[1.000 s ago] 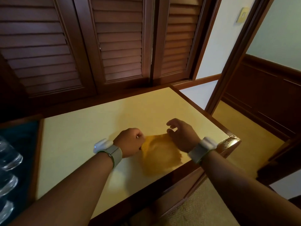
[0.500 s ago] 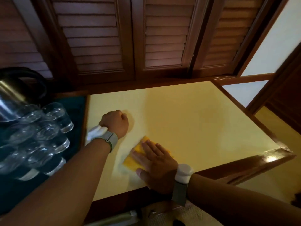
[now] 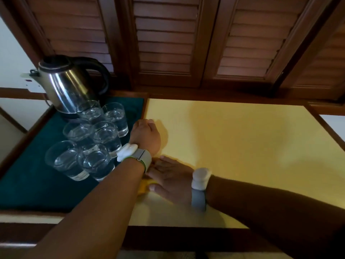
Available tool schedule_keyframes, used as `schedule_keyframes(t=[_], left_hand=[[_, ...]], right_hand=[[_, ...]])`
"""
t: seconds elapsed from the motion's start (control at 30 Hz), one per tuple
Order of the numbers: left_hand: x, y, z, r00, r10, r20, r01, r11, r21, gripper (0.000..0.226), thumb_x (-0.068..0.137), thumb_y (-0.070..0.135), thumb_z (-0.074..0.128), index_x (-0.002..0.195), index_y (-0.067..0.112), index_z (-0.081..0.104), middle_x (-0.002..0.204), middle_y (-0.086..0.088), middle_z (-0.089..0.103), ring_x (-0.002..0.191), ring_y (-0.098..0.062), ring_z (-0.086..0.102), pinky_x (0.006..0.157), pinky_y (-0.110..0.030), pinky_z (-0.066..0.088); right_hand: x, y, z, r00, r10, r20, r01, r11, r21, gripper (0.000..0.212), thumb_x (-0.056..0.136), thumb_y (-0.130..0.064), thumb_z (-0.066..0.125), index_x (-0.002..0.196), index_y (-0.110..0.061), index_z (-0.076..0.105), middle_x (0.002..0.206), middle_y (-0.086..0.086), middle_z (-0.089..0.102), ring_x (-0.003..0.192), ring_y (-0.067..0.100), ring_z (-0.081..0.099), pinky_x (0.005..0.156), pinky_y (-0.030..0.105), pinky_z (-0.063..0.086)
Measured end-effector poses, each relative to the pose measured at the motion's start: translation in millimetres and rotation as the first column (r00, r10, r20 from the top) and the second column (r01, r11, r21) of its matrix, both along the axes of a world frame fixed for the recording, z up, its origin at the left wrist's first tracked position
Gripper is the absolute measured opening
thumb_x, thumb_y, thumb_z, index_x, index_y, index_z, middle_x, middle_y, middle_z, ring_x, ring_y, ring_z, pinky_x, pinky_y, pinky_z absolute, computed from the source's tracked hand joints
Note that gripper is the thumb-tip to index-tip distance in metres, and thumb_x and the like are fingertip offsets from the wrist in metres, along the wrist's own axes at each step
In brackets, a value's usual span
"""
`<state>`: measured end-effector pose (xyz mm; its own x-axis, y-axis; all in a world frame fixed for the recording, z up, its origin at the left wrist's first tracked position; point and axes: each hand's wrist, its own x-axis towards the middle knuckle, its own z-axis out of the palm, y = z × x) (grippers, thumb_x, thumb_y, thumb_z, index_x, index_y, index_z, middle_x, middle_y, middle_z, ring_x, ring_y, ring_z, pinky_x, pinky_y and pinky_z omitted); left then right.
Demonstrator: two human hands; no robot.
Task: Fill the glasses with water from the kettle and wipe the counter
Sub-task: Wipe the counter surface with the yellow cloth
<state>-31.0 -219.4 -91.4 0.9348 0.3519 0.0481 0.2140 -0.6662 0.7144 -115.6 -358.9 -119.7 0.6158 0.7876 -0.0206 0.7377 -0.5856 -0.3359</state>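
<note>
While the right hand (image 3: 170, 181) lies flat, fingers straight and close together, a yellow cloth (image 3: 144, 186) is pressed beneath it onto the tabletop (image 3: 242, 146). Only a small fold of cloth is seen, beside the thumb. Its outline is mostly hidden, so its long axis cannot be told. The fingertips point left, toward the green mat (image 3: 28, 184), and are partly covered by the left forearm, which crosses above them.

The left hand (image 3: 146, 134) is noted just beyond the right hand. It is curled into a fist with nothing seen in it, and rests on the tabletop at the mat's border.

Six glasses (image 3: 100, 139), all holding water, are grouped on the mat just left of the left hand. The kettle (image 3: 67, 85) stands upright beyond them. Filling is judged done, and wiping is judged the step in hand.

The right hand is on the cloth, so it is the nearer one. The broad stretch of tabletop lies to its right and beyond it, so the next stroke is judged to run that way.

Surface: smooth, pale yellow, edged in dark wood. Louvred wooden doors (image 3: 168, 43) stand beyond the tabletop.
</note>
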Motion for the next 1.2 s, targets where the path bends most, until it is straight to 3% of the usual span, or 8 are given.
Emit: schedule_keyframes(t=[0.17,0.23,0.47,0.7,0.8,0.9,1.03,1.2], left_hand=[[0.6,0.9,-2.5,0.993,0.107,0.042,-0.105,0.994,-0.042,0.041,0.106,0.037,0.026,0.106,0.010,0.057,0.107,-0.012,0.063,0.092,-0.030,0.059,0.077,-0.033,0.039],[-0.1,0.3,-3.1,0.991,0.126,0.052,-0.125,0.992,-0.023,0.039,0.106,0.037,0.027,0.103,0.012,0.057,0.105,-0.010,0.063,0.090,-0.029,0.058,0.075,-0.033,0.038],[-1.8,-0.4,-9.0,0.991,0.094,0.091,-0.103,0.989,0.102,0.035,0.106,0.032,0.031,0.115,0.011,0.057,0.114,-0.011,0.061,0.098,-0.031,0.057,0.076,-0.031,0.034],[0.3,-1.7,-1.9,0.986,0.164,0.022,-0.164,0.986,0.008,0.037,0.106,0.037,0.028,0.112,0.017,0.059,0.113,-0.007,0.062,0.100,-0.031,0.059,0.079,-0.033,0.038],[7.0,-1.3,-0.7,0.989,0.147,-0.020,-0.148,0.989,-0.001,0.041,0.107,0.035,0.027,0.114,0.009,0.058,0.116,-0.014,0.060,0.101,-0.035,0.056,0.080,-0.036,0.037],[10.8,-9.5,0.0,0.989,0.146,0.017,-0.147,0.988,0.056,0.043,0.106,0.032,0.029,0.108,0.002,0.060,0.117,-0.020,0.059,0.102,-0.039,0.056,0.085,-0.042,0.044],[14.8,-34.4,-2.4,0.989,0.045,0.138,-0.061,0.992,0.111,0.042,0.106,0.031,0.031,0.103,0.003,0.061,0.113,-0.016,0.060,0.104,-0.036,0.054,0.084,-0.038,0.041],[22.1,-59.0,-7.7,0.985,-0.022,0.170,0.016,0.999,0.038,0.037,0.107,0.025,0.036,0.113,0.003,0.065,0.114,-0.016,0.065,0.106,-0.033,0.057,0.087,-0.035,0.041]], right_hand=[[121.1,15.3,-4.3,0.999,0.015,-0.042,-0.021,0.990,-0.139,0.060,0.098,-0.027,0.054,0.151,-0.001,0.042,0.157,0.025,0.038,0.147,0.040,0.031,0.120,0.048,0.018],[177.0,21.9,-4.2,0.996,-0.014,-0.086,0.008,0.998,-0.068,0.062,0.103,-0.034,0.038,0.160,-0.013,0.024,0.169,0.010,0.014,0.156,0.027,0.012,0.122,0.040,0.010],[301.6,28.7,9.4,0.962,-0.272,0.023,0.273,0.957,-0.100,0.055,0.109,-0.043,0.030,0.161,-0.027,0.023,0.170,0.000,0.013,0.157,0.023,0.005,0.125,0.050,0.006],[181.7,-3.0,-9.4,0.971,-0.172,0.167,0.196,0.972,-0.134,0.058,0.104,-0.049,0.025,0.160,-0.031,0.026,0.169,-0.001,0.017,0.156,0.021,0.012,0.124,0.045,0.013],[52.9,-35.5,-11.3,0.983,0.023,0.183,-0.014,0.999,-0.050,0.053,0.102,-0.042,0.034,0.151,-0.028,0.047,0.160,0.009,0.039,0.150,0.032,0.033,0.121,0.043,0.022],[-36.8,-71.9,-11.0,0.957,0.186,0.225,-0.176,0.982,-0.065,0.051,0.106,-0.053,0.032,0.156,-0.043,0.032,0.166,0.001,0.027,0.155,0.025,0.020,0.123,0.048,0.025],[-9.9,-87.7,-12.7,0.964,0.175,0.201,-0.174,0.985,-0.021,0.048,0.106,-0.053,0.036,0.153,-0.045,0.037,0.166,-0.003,0.028,0.156,0.020,0.018,0.125,0.045,0.021],[157.2,-82.3,-6.3,0.968,-0.081,0.239,0.106,0.990,-0.093,0.039,0.097,-0.028,0.052,0.133,-0.017,0.063,0.133,0.016,0.061,0.124,0.037,0.053,0.108,0.046,0.038]])
